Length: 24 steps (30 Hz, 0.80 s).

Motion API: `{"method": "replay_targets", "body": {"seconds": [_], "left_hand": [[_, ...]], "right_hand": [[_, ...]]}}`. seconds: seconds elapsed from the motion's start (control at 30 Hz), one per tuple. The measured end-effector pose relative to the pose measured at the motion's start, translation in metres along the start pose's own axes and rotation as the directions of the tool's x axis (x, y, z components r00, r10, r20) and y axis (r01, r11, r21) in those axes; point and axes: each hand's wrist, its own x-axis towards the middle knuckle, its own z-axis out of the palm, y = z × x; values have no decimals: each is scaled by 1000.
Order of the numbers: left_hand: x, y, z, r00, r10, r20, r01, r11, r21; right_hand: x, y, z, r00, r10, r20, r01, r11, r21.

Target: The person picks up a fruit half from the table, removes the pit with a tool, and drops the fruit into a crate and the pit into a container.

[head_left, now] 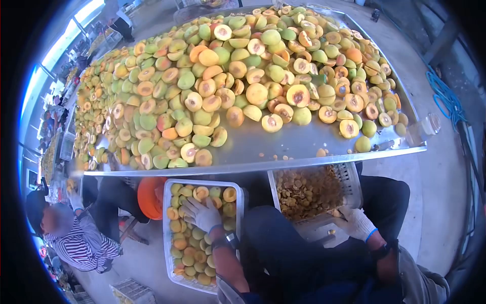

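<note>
My left hand [203, 215], in a white knit glove, lies with fingers spread on the halved peaches [190, 259] in a white plastic crate [168, 228]. The fruit there is yellow to green, some pieces cut side up. My right hand [357, 224], gloved too, is at the near right corner of a second crate [354, 185] filled with brown peach pits [309, 195]. Its fingers are curled together; a small yellowish bit shows at their tips, too small to name. Above both crates, a metal table [304, 144] bears a large heap of peach halves [257, 94].
An orange bucket [151, 197] stands left of the fruit crate. A person [83, 243] in a striped top sits at the left. Another crate [132, 291] is on the floor below. A clear container [424, 129] sits at the table's right corner, and a blue hose [445, 96] lies beyond.
</note>
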Motion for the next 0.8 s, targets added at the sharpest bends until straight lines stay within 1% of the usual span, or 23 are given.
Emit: {"method": "replay_targets", "body": {"seconds": [0.03,0.1,0.17,0.23,0.27,0.3,0.33,0.37,0.4,0.43,0.47,0.5,0.53,0.57,0.6,0.63,0.67,0.7,0.73,0.77,0.8], "left_hand": [[-1,-2,3,1000,-4,3,4,1000,1],[1,-2,1,997,10,-79,-12,1000,-16],[1,-1,-2,997,17,-74,-17,1000,-9],[1,-4,-5,998,32,-53,-35,998,-55],[4,-4,-6,999,3,-43,-7,996,-88],[7,-7,-8,998,14,-60,-19,996,-84],[10,-7,-18,997,-48,-59,35,978,-204],[14,-6,-27,993,-108,-50,87,944,-319],[12,-1,-32,949,-222,-223,98,883,-459],[14,8,-56,948,-209,-238,81,887,-455],[15,23,-88,919,-166,-359,-46,857,-514],[14,43,-127,871,-136,-473,-175,813,-556],[-3,87,-184,841,-119,-527,-292,721,-629],[-9,120,-218,831,-80,-551,-317,745,-587],[-18,152,-248,761,65,-646,-535,625,-568],[-15,179,-256,701,173,-692,-621,624,-474],[-19,209,-269,633,284,-720,-719,561,-410],[-22,242,-272,641,330,-693,-739,508,-442],[-17,271,-263,647,361,-671,-733,536,-419],[-10,298,-250,646,387,-658,-743,517,-426],[-6,324,-240,698,410,-588,-708,521,-477]], "right_hand": [[1,4,5,1000,-2,4,2,1000,-2],[7,8,9,998,16,57,-19,999,49],[9,3,6,998,10,65,-13,999,48],[7,0,2,995,-48,84,41,995,91],[4,4,2,996,-51,70,43,993,107],[0,10,3,995,-85,53,80,993,85],[-2,9,-2,992,-119,36,117,991,59],[-4,7,-8,992,-122,23,120,990,73],[-6,4,-15,991,30,131,-71,946,316],[-8,-2,-22,951,147,272,-272,813,514],[-9,-7,-26,954,146,262,-268,806,527],[-10,-11,-30,955,167,244,-283,750,598],[-9,-14,-34,956,183,228,-291,689,664],[-8,-16,-36,959,175,223,-281,684,673],[-7,-18,-38,950,190,246,-310,653,691],[-8,-17,-39,941,207,269,-339,620,708],[-8,-10,-33,944,201,263,-331,610,720],[-7,2,-19,972,132,193,-230,692,684],[-8,10,-9,990,58,125,-125,761,636],[-12,14,-7,992,58,113,-117,753,647],[-14,18,-6,999,-21,32,-2,799,602]]}}
